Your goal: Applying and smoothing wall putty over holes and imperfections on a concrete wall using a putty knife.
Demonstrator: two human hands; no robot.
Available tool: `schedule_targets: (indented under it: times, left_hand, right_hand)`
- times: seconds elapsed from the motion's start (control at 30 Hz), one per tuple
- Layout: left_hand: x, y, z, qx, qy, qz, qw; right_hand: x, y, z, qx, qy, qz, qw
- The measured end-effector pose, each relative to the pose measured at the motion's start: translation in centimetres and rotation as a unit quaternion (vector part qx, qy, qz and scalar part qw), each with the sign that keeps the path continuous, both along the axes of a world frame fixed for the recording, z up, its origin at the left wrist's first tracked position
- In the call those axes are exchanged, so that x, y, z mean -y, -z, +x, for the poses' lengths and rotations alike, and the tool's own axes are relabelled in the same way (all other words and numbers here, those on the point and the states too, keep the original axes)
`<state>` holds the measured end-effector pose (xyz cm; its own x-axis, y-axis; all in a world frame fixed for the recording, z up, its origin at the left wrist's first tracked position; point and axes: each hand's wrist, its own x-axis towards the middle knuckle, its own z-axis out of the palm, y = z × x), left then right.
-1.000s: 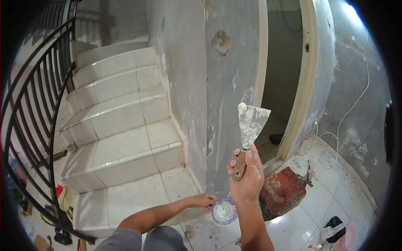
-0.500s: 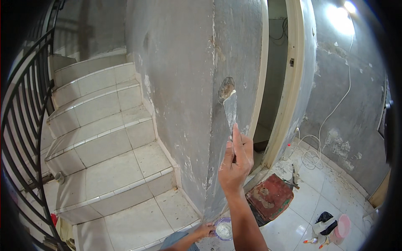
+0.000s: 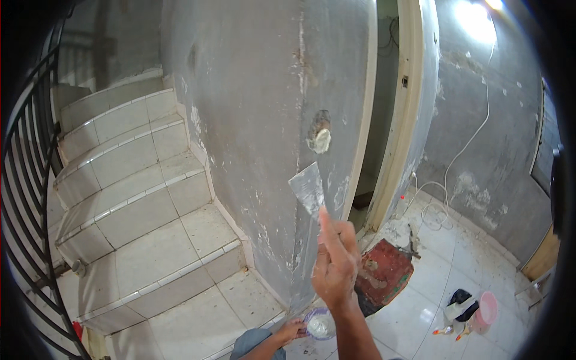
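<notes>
My right hand (image 3: 336, 264) grips a putty knife (image 3: 308, 188), its wide blade smeared white and pointing up, a little away from the grey wall (image 3: 252, 120). Above the blade, a fresh dab of white putty (image 3: 322, 141) sticks to the lower part of a rough, brownish hole (image 3: 321, 116) near the wall's corner. Low down, my left hand (image 3: 290, 332) holds the edge of a small bowl with a purple rim (image 3: 308, 316). White putty (image 3: 318, 326) lies inside it.
Tiled stairs (image 3: 156, 240) climb on the left beside a black railing (image 3: 45, 180). A doorway with a cream frame (image 3: 393, 138) stands right of the corner. On the floor lie a reddish board (image 3: 384, 273), a pink tub (image 3: 487, 309), brushes (image 3: 444, 330) and a white cable (image 3: 447, 186).
The putty knife has come down off the hole and tilted left, leaving a white dab of putty there. My left hand still holds the bowl. The view has shifted slightly.
</notes>
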<state>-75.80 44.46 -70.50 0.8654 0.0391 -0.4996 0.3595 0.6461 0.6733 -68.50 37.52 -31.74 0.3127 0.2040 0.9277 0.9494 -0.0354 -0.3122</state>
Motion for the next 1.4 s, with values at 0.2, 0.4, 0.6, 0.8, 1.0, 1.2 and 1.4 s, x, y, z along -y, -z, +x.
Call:
schedule_targets:
  times: [0.2, 0.4, 0.6, 0.8, 1.0, 1.2, 1.4]
  left_hand:
    - [-1.1, -0.4, -1.6, -0.013, -0.040, 0.059, 0.997]
    - [-2.2, -1.9, -3.5, -0.004, -0.073, 0.109, 0.991]
    - [-2.7, -5.3, -3.7, -0.011, -0.083, 0.121, 0.989]
    - [-2.9, -5.3, -4.6, 0.005, -0.076, 0.145, 0.987]
    - [-3.7, -4.8, -5.5, 0.025, -0.122, 0.143, 0.982]
    - [-4.4, -4.1, -5.9, 0.051, -0.144, 0.124, 0.981]
    - [-4.0, -4.7, -5.9, 0.023, -0.128, 0.129, 0.983]
  right_hand:
    - [0.8, -3.7, 3.4, -0.016, 0.054, 0.075, 0.996]
    - [1.1, -6.3, 2.4, -0.060, 0.090, 0.034, 0.994]
    - [1.0, -6.5, 1.9, -0.072, 0.144, -0.073, 0.984]
    - [1.6, -4.0, -0.6, -0.098, 0.166, -0.131, 0.973]
    - [3.0, -2.1, -1.6, -0.130, 0.093, -0.112, 0.981]
    - [2.1, -7.2, 0.1, -0.137, 0.152, -0.088, 0.975]
    - [1.5, -7.7, -0.2, -0.124, 0.194, -0.138, 0.963]
